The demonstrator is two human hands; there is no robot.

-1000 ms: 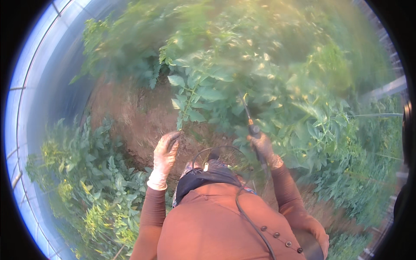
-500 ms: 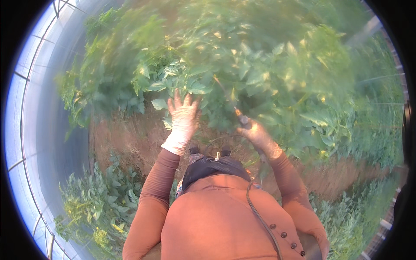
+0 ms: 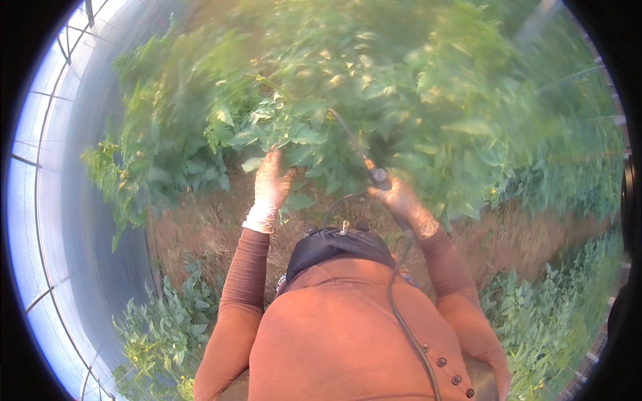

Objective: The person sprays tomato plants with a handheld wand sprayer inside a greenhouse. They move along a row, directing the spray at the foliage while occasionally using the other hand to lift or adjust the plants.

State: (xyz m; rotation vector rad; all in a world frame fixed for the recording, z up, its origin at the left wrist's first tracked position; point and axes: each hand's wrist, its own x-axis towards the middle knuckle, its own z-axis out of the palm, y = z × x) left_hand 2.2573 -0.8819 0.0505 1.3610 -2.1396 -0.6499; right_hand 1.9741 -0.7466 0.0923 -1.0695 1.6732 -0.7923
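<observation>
In a translucent-walled greenhouse [image 3: 100,214], the right hand [image 3: 401,200] wraps a grey, orange-banded wand [image 3: 369,164] slanting up-left toward leafy green plants [image 3: 307,136]; the left hand [image 3: 270,184], thumb parted, is nearer its tip, lower left.

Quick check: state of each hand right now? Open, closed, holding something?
Left hand: open, thumb apart, fingertips by the leaves; contact cannot be told.
Right hand: closed, holding the dark-handled wand tool.

No readable text, labels, brands or numbers. Tool [image 3: 376,175] blurred; any marking too small to tell. Coat [image 3: 348,321]: no print legible. Pale wall [image 3: 100,220], left side: no sign made out.
</observation>
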